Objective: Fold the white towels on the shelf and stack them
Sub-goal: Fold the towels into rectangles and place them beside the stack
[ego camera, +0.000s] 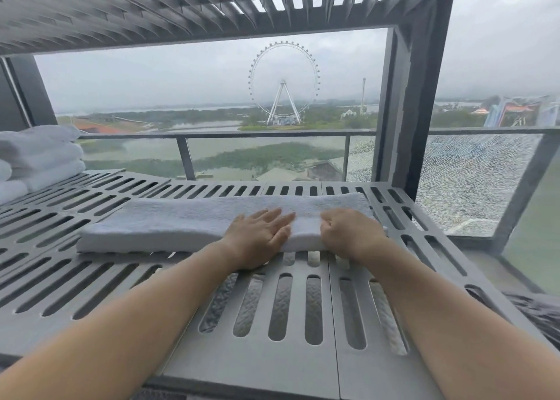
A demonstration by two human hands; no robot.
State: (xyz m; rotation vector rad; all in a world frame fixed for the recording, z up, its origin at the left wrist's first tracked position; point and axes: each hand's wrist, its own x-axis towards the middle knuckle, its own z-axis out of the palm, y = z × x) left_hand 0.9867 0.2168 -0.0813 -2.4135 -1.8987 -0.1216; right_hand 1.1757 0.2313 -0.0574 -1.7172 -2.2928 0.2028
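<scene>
So the towel (194, 220) lies folded in a long strip on the shelf (303, 366), left hand (260, 236) flat and open on it, right hand (348, 233) curled gripping its near edge, stack (39, 154) far left.

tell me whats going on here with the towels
A person is folding white towels on a grey slatted shelf by a window. One towel, already folded into a long strip, lies across the shelf. The left hand rests flat on it with fingers spread, while the right hand is curled over its near edge. A stack of folded towels already sits at the far left of the shelf, so this one is not yet stacked.
</scene>
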